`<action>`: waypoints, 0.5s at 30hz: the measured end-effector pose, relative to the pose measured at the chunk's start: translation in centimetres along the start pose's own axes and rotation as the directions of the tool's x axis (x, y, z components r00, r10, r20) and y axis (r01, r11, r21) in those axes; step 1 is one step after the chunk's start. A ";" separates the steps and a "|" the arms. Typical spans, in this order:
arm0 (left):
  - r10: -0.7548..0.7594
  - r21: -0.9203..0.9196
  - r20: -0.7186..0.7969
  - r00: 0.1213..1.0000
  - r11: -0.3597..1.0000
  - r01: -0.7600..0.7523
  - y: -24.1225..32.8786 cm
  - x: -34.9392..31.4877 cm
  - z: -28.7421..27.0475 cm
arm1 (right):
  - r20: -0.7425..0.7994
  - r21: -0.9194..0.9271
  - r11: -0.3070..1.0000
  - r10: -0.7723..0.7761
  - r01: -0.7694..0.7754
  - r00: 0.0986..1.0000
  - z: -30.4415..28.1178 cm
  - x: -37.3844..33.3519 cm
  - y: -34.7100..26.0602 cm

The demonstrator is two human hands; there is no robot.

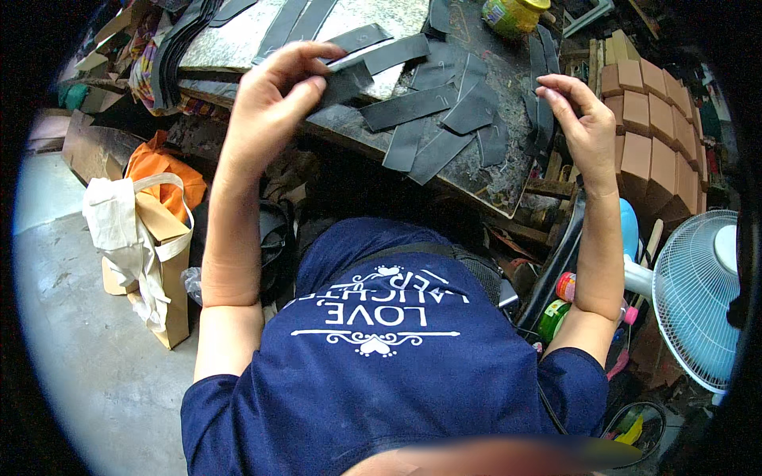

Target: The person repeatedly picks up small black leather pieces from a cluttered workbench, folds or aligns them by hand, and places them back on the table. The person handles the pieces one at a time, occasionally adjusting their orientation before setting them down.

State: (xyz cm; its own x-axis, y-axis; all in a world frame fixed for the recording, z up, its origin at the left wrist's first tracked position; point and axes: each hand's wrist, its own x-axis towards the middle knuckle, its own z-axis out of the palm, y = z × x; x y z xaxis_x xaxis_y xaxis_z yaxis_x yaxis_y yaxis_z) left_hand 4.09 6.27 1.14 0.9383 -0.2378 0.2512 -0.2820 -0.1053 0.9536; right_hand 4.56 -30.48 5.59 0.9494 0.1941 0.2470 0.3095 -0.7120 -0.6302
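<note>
Between the thumb and fingers of my raised left hand (pixel 278 103) is a flat black strip (pixel 347 84), leather-like or rubbery, held above the table's near edge. Another black strip (pixel 398 55) shows just behind it. My right hand (pixel 586 131) is up at the table's right side, thumb and forefinger tips brought together. Whatever they may pinch is too small to make out. Near those fingertips stand long black strips (pixel 544 51). Several loose black strips (pixel 409 107) overlap on the dark worktable (pixel 508 189) between my hands, some with pale marks.
A yellow-lidded jar (pixel 514 17) stands at the table's back. Stacked brown blocks (pixel 647 135) and a fan (pixel 698 293) are at right. To the left are a thick pile of black strips (pixel 178 51), an orange bag (pixel 163 170) and a white cloth bag (pixel 119 230) over cardboard.
</note>
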 end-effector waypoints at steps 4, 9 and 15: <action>0.081 0.058 0.083 0.993 0.995 -0.086 0.2 -0.6 2.8 | 0.027 -0.268 0.937 -0.227 0.226 0.973 1.9 -1.0 0.0; 0.102 0.096 0.150 0.983 0.988 -0.117 0.9 -0.9 4.0 | 0.027 -0.579 0.792 -0.217 0.192 0.976 4.4 -0.7 -0.5; 0.098 0.152 0.098 0.990 0.982 -0.112 1.1 -1.6 3.4 | 0.071 -0.604 0.779 -0.161 0.171 0.984 3.4 -0.6 -1.1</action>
State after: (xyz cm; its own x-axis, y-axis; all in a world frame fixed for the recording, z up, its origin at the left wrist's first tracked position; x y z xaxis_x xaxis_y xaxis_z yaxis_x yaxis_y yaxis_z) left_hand 1.56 3.25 1.23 0.8820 -0.3407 0.3254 -0.4123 -0.2239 0.8831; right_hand 3.89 -27.51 3.59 0.8886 0.3538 0.2920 0.3711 -0.9286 -0.0041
